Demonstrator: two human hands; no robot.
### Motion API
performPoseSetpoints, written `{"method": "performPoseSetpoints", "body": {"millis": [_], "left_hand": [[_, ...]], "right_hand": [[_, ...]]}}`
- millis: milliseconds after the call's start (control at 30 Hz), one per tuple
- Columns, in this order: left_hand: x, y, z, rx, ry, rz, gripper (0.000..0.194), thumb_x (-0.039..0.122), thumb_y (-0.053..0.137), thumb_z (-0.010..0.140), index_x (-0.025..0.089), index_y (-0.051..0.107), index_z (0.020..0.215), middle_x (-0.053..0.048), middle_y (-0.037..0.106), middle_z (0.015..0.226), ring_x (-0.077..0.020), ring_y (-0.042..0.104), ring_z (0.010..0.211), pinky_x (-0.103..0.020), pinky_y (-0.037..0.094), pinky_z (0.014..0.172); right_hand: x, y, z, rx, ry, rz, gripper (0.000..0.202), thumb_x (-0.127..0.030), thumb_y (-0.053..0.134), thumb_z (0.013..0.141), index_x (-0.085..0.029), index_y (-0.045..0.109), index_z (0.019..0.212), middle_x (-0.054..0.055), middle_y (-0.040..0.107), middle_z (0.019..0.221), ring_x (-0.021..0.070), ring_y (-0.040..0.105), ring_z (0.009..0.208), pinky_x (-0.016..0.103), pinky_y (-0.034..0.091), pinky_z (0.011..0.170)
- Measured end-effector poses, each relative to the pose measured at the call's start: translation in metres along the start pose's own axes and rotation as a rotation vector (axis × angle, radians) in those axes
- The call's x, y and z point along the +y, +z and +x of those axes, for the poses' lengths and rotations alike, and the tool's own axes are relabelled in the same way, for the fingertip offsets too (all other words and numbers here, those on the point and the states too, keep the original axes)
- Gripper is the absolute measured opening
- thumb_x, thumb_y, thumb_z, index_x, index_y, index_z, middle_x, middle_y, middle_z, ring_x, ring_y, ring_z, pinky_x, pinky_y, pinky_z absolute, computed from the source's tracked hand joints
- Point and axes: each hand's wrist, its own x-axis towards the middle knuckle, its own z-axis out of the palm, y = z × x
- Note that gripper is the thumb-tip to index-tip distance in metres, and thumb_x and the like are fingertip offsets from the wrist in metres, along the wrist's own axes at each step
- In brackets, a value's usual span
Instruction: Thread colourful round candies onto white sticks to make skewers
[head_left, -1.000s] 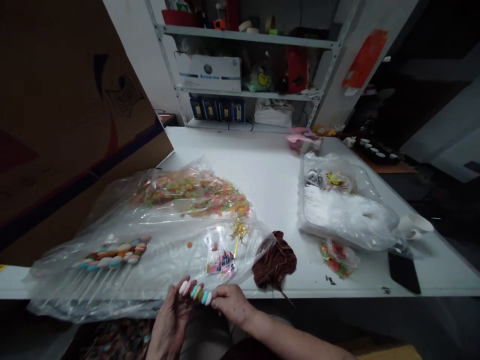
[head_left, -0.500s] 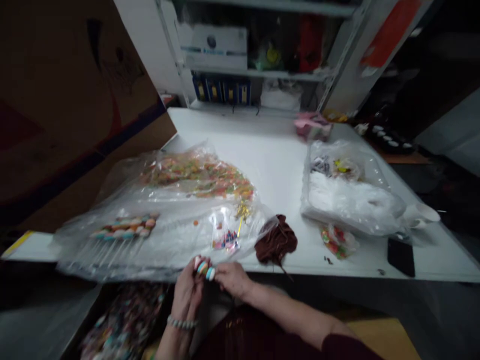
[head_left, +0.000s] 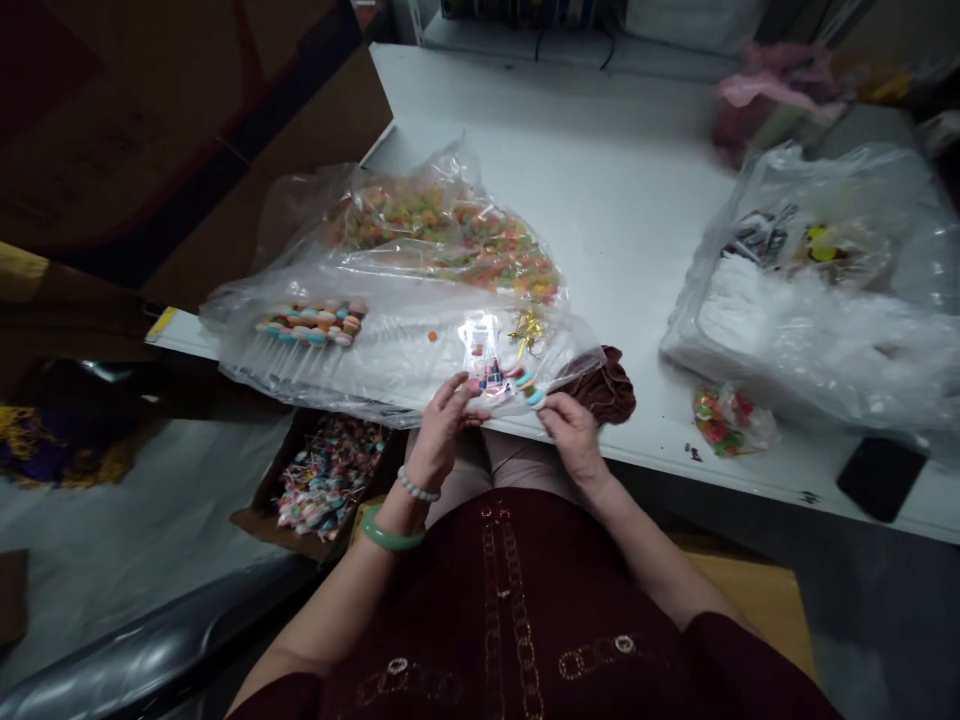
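Observation:
My right hand (head_left: 571, 432) pinches the lower end of a striped marshmallow lollipop (head_left: 529, 388) in pink, blue and brown, above the table's front edge. My left hand (head_left: 452, 412) has its fingers apart at the edge of some small printed clear bags (head_left: 491, 380); whether it grips one I cannot make out. Behind the bags lies a bunch of gold twist ties (head_left: 529, 328). Several more marshmallow lollipops (head_left: 313, 322) lie in a row to the left on a plastic sheet (head_left: 397, 375), their white sticks toward me.
Wrapped orange and green candies (head_left: 420, 225) lie under plastic at the back. A brown cloth (head_left: 611, 388), a small candy bag (head_left: 731, 420), a phone (head_left: 881, 478) and a plastic-wrapped tray (head_left: 682, 335) are on the right. Below the table, a cardboard box (head_left: 259, 520) holds wrapped sweets.
My view has tilted down. My hands have moved apart; the left has let go of the lollipop and reached to the printed bags, while the right keeps the lollipop.

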Motion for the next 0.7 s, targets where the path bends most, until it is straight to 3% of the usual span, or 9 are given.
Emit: {"method": "performPoseSetpoints", "body": {"millis": [100,167,233,367,500,633,700], "left_hand": [[-0.007,0.014,0.014,0.03,0.328,0.527,0.031,0.037,0.072,0.075,0.018,0.07,0.1,-0.004,0.063,0.086,-0.0128,0.054,0.071,-0.027,0.045,0.073],[-0.007,0.028,0.031,0.024,0.492,0.828,0.019,0.033,0.065,0.083,0.019,0.072,0.093,-0.005,0.061,0.086,-0.0139,0.054,0.075,-0.027,0.042,0.075],[-0.003,0.041,0.049,0.036,0.558,1.05,0.018,0.029,0.057,0.088,0.019,0.072,0.089,-0.005,0.061,0.088,-0.0148,0.056,0.08,-0.027,0.04,0.075],[0.009,0.048,0.074,0.133,0.559,1.296,0.024,0.03,0.051,0.092,0.019,0.071,0.085,-0.006,0.062,0.088,-0.0161,0.058,0.081,-0.028,0.037,0.072],[0.01,0.024,0.083,0.361,0.401,1.374,0.033,0.046,0.052,0.091,0.018,0.07,0.084,-0.007,0.064,0.09,-0.0191,0.06,0.082,-0.03,0.036,0.073],[0.009,0.006,0.082,0.387,0.256,1.411,0.048,0.057,0.063,0.08,0.016,0.065,0.104,-0.013,0.063,0.104,-0.0246,0.06,0.087,-0.032,0.037,0.074],[0.011,0.008,0.073,0.43,0.294,1.377,0.05,0.055,0.059,0.084,0.014,0.061,0.112,-0.016,0.06,0.109,-0.0266,0.059,0.091,-0.033,0.037,0.075]], "right_hand": [[0.001,-0.035,0.006,0.192,0.031,0.106,0.017,-0.034,0.066,0.073,-0.018,0.061,0.076,-0.007,0.043,0.055,0.0073,0.034,0.05,0.021,0.028,0.048],[0.004,-0.043,0.01,0.224,0.085,0.159,0.018,-0.033,0.067,0.071,-0.018,0.06,0.074,-0.009,0.037,0.051,0.0059,0.027,0.046,0.02,0.021,0.044],[0.006,-0.039,0.011,0.21,0.094,0.171,0.018,-0.033,0.067,0.072,-0.017,0.06,0.074,-0.009,0.037,0.05,0.0054,0.026,0.045,0.02,0.02,0.044],[0.006,-0.026,0.009,0.174,0.086,0.182,0.018,-0.032,0.067,0.073,-0.016,0.06,0.073,-0.009,0.04,0.05,0.0051,0.029,0.046,0.02,0.022,0.045],[0.01,-0.026,0.011,0.162,0.159,0.221,0.02,-0.033,0.068,0.071,-0.017,0.058,0.07,-0.009,0.039,0.048,0.0048,0.028,0.044,0.02,0.019,0.043],[0.012,-0.031,0.014,0.152,0.182,0.255,0.021,-0.034,0.069,0.07,-0.017,0.057,0.069,-0.009,0.039,0.047,0.0045,0.027,0.042,0.02,0.018,0.041],[0.009,-0.038,0.015,0.193,0.155,0.268,0.019,-0.032,0.069,0.07,-0.017,0.058,0.07,-0.009,0.04,0.048,0.0044,0.028,0.041,0.02,0.018,0.041]]}}
